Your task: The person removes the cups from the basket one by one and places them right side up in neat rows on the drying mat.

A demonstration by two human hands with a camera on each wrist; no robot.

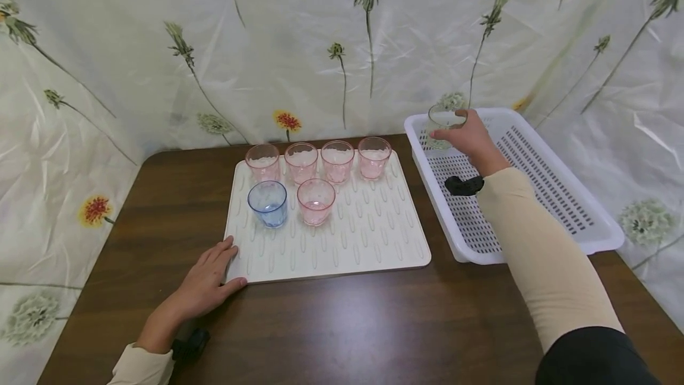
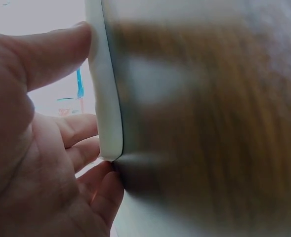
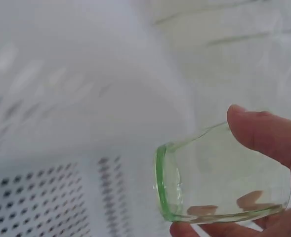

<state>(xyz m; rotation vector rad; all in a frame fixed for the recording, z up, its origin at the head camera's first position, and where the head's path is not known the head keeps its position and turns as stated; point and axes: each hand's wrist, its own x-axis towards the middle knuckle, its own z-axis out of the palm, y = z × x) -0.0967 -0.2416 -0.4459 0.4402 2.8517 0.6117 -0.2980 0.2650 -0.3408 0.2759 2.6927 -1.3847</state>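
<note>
In the head view my right hand [image 1: 470, 135] grips a clear, green-tinted glass [image 1: 439, 126] at the far left end of the white basket [image 1: 566, 198]. The right wrist view has the glass [image 3: 224, 177] with thumb on one side and fingers round the other, its thick green base facing the basket. My left hand [image 1: 205, 284] rests with relaxed fingers at the near left corner of the white drying mat [image 1: 369, 242]; in the left wrist view, thumb and fingertips lie along the mat edge [image 2: 108, 98]. On the mat stand a blue glass [image 1: 268, 205] and several pink glasses [image 1: 316, 202].
Four-sided and perforated, the basket stands right of the mat on the dark wooden table [image 1: 342, 325]. A flower-printed curtain [image 1: 299, 46] hangs behind and at both sides. Most pink glasses line the mat's back edge; one stands in front beside the blue one.
</note>
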